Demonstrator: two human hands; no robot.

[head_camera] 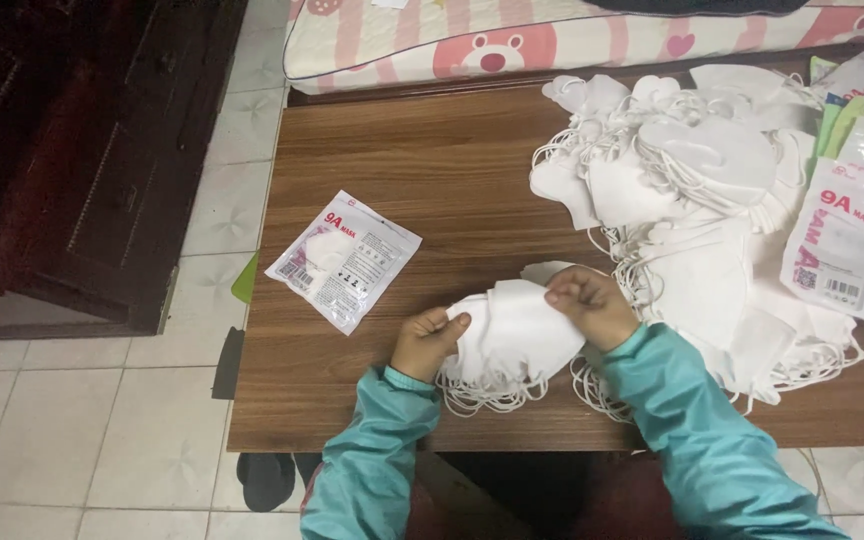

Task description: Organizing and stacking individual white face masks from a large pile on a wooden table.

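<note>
On the left part of the brown wooden table (392, 150) lies one sealed mask packet (343, 259), flat and well apart from the hands. Near the front edge the person's left hand (426, 341) is curled shut on the left end of a small stack of white masks (517, 335), thumb on top, while the right hand (593, 304) pinches the stack's upper right edge with its fingers closed narrow. The stack looks like several masks; the exact number cannot be told. Its ear loops hang over the near table edge and could snag or tangle with the loops beside them, and a loose grip might let the stack fan apart. To the right spreads one big heap of loose masks (692, 200), too many to count, and at the far right a pile of printed packets (852, 230), at least three showing, which might slide off that edge.
</note>
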